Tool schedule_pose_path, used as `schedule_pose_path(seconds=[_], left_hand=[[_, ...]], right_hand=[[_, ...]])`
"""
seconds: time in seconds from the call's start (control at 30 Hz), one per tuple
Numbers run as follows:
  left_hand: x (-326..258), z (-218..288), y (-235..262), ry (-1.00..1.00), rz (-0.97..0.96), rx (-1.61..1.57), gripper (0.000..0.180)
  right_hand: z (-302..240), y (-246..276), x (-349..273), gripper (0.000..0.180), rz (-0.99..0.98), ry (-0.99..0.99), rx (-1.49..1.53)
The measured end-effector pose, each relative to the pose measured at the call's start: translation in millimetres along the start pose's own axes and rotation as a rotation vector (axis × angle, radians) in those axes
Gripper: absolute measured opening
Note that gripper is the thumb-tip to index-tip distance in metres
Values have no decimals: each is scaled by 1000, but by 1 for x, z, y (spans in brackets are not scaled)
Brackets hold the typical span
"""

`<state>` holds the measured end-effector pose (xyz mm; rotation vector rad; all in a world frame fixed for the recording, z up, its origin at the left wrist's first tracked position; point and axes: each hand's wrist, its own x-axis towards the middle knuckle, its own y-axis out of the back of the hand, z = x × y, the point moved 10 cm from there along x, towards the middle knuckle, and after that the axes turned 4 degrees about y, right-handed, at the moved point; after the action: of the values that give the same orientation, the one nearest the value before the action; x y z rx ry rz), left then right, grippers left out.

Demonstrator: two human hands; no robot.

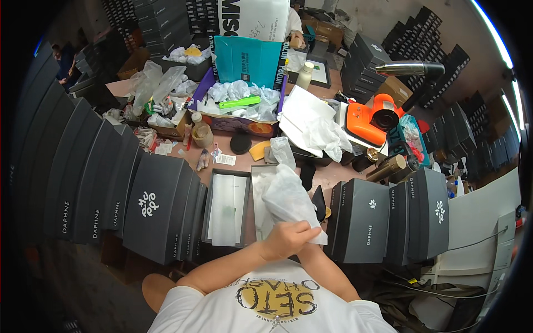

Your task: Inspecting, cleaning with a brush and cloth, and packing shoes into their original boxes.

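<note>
Over the table's near edge, my left hand (290, 240) is closed on a bundle of white tissue paper (286, 197); what it wraps, if anything, is hidden. My right forearm (328, 273) reaches up to the same bundle. Behind the left hand and the paper, the right hand's fingers cannot be seen. Partly under the bundle lies a pale open box or lid (259, 176). To its left is an open dark shoebox (246, 194) with white paper (226, 206) inside. A black, shoe-like thing (318, 203) sits just right of the bundle.
Dark shoeboxes stand in rows at left (158, 208) and right (363, 222). Farther back are a purple-edged box (236, 123) of crumpled paper with a green tool (240, 102), a bottle (202, 133), white sheets (311, 119) and an orange machine (366, 123) with a metal nozzle (408, 68).
</note>
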<state>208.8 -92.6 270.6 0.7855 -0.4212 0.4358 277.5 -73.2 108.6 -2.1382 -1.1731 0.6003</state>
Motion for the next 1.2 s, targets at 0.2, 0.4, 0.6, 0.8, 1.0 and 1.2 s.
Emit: schedule_pose_path(seconds=[0.2, 0.4, 0.6, 0.8, 1.0, 1.2], left_hand=[[-41, 21, -41, -47, -168, -190, 34], [-37, 25, -27, -40, -362, -270, 60], [-142, -169, -11, 1332, 457, -1351, 63], [-120, -204, 43, 1031, 528, -1251, 35], [-123, -160, 47, 1090, 756, -1413, 48], [-126, -59, -90, 967, -604, -1010, 52]], right_hand=[[-35, -4, -9, 43, -25, -8, -136], [-4, 10, 1, 46, 78, -55, -50], [11, -15, -26, 48, 7, -222, 64], [23, -20, -34, 50, -19, -260, 79], [2, -28, -35, 53, -79, -261, 117], [6, -24, -18, 55, -5, -192, 90]])
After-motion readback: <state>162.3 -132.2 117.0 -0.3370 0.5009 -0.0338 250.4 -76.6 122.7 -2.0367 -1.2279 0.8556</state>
